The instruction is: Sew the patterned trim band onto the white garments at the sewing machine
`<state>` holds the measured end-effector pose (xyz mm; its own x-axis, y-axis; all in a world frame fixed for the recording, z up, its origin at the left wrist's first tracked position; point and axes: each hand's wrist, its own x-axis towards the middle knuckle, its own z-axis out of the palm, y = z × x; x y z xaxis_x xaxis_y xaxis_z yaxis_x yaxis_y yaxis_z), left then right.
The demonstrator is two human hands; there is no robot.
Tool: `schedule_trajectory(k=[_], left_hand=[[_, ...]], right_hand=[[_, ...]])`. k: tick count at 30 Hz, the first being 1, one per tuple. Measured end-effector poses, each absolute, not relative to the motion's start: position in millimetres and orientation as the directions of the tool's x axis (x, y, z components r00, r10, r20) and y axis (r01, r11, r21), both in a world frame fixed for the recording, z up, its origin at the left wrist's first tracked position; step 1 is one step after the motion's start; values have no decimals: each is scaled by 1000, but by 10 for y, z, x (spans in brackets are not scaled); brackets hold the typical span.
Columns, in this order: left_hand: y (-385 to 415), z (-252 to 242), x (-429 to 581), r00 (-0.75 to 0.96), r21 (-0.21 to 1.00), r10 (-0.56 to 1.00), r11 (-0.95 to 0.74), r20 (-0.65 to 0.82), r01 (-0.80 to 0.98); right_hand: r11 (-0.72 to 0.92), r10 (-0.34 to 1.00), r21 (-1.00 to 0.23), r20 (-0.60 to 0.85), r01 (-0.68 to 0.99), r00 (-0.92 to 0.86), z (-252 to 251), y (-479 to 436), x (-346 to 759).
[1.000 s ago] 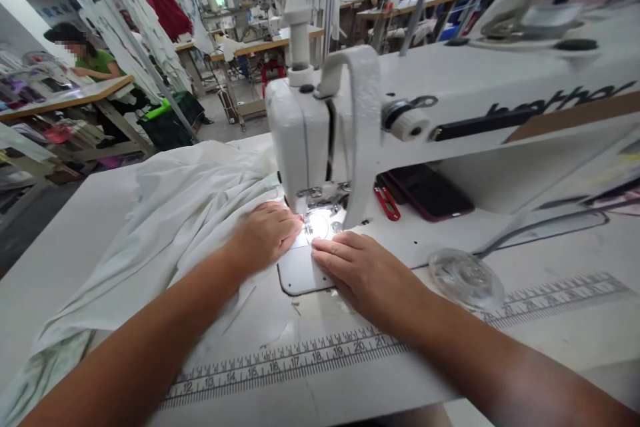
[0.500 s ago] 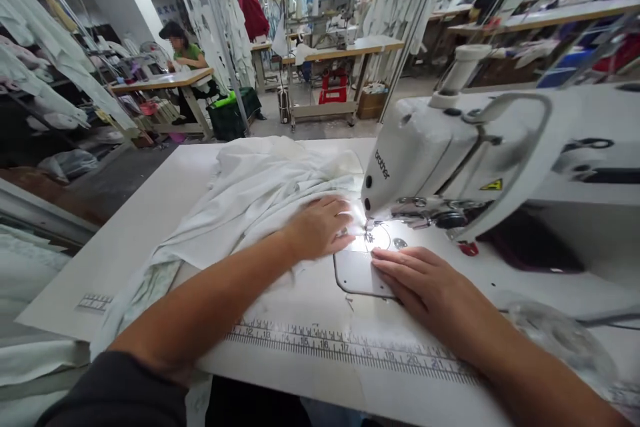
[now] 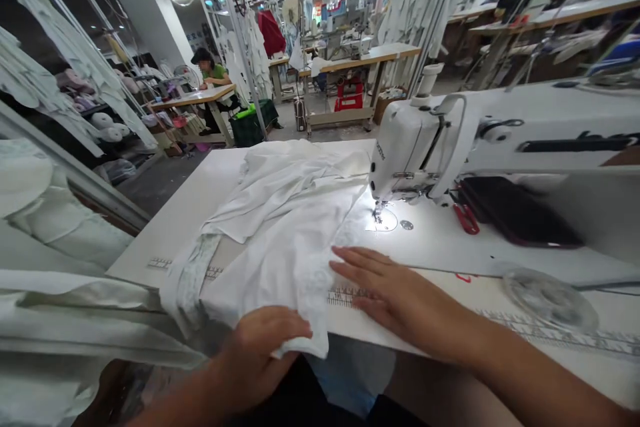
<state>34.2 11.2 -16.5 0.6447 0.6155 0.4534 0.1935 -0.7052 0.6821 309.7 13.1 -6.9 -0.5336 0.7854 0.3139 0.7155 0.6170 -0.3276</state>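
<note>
White fabric (image 3: 285, 233) lies bunched over the left of the sewing table, with one end reaching the front edge. My left hand (image 3: 265, 347) grips that end near the table edge, thumb on top and fingers underneath. To the right, my right hand (image 3: 385, 287) rests palm down, fingers extended, its fingertips at the fabric's right border. The white sewing machine (image 3: 405, 147) stands beyond it, its lit needle area (image 3: 383, 217) just right of the fabric.
Right of the needle lie red snips (image 3: 466, 219) and a dark phone (image 3: 520, 210). A clear round dish (image 3: 550, 300) sits at the right front. More white cloth (image 3: 75, 320) hangs at the left. A person (image 3: 213, 73) sits at a table behind.
My left hand has come back from the needle area to the front edge and grips the fabric, now spread along the table toward me. My right hand has shifted slightly left, away from the needle plate.
</note>
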Motion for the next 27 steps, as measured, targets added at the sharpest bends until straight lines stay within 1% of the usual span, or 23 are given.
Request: schedule_trajectory(k=[1, 2, 3, 4, 5, 6, 8, 10, 14, 17, 18, 20, 23, 27], left_hand=[[26, -116, 280, 511, 819, 748, -557, 423, 138], [-43, -49, 202, 354, 921, 869, -387, 347, 47], [-96, 28, 107, 198, 968, 948, -236, 248, -80], [-137, 107, -5, 63, 965, 986, -136, 154, -224], [-167, 181, -133, -40, 930, 995, -95, 86, -356], [-192, 243, -270, -105, 886, 994, -85, 41, -457], [-239, 315, -544, -156, 813, 988, -100, 12, -573], [-294, 322, -767, -189, 779, 982, -116, -3, -616], [-403, 254, -950, -327, 802, 944, -164, -41, -575], [-436, 225, -966, -401, 830, 913, -168, -72, -532], [-439, 221, -980, -406, 832, 910, -160, -84, -531], [-445, 213, -1037, -386, 823, 917, -139, -104, -551], [-473, 193, -1172, -335, 776, 933, -114, -130, -620], [-524, 197, -1304, -368, 690, 907, -131, -207, -712]], right_hand=[[643, 766, -342, 312, 685, -562, -49, 110, 2986], [658, 753, -354, 317, 664, -577, -38, 100, 2889], [661, 750, -362, 330, 657, -573, -37, 105, 2811], [652, 758, -366, 346, 664, -554, -45, 122, 2755], [634, 772, -371, 359, 678, -525, -62, 153, 2722], [615, 785, -378, 367, 692, -498, -86, 194, 2709], [598, 795, -383, 390, 704, -464, -156, 299, 2723], [607, 783, -365, 428, 706, -452, -245, 414, 2761], [551, 802, -366, 480, 750, -355, -433, 646, 2865], [557, 797, -353, 481, 751, -365, -551, 859, 2985], [551, 799, -353, 484, 756, -357, -583, 936, 3030], [511, 831, -360, 441, 780, -340, -634, 1080, 3117], [419, 883, -349, 371, 838, -286, -689, 1221, 3216], [326, 900, -283, 386, 902, -204, -750, 1281, 3295]])
